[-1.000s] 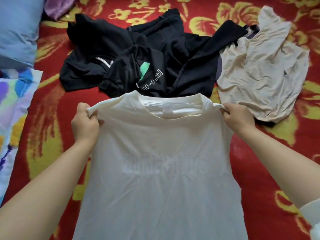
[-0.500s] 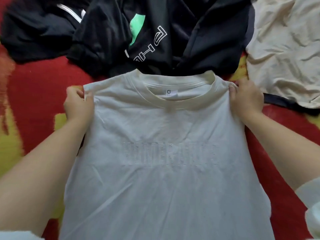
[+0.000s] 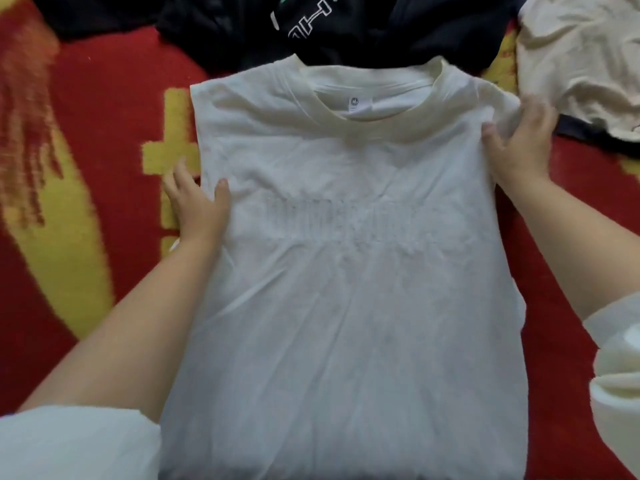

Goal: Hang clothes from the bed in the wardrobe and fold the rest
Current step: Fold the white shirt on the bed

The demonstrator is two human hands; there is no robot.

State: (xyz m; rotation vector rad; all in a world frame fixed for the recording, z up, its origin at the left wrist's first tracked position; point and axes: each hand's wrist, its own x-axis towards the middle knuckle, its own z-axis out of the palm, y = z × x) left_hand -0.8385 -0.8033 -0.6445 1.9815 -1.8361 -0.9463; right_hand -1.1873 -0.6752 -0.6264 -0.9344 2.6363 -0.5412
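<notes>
Single head-worn view, looking steeply down, close over the bed (image 3: 104, 109)

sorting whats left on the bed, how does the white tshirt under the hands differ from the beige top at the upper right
The white t-shirt lies spread flat, front up; the beige top lies crumpled with deep creases. The white t-shirt is paler, the beige top warmer in tone. The left hand and right hand are on the white t-shirt's edges; nothing touches the beige top. Both lie on the red and yellow bedspread.
</notes>
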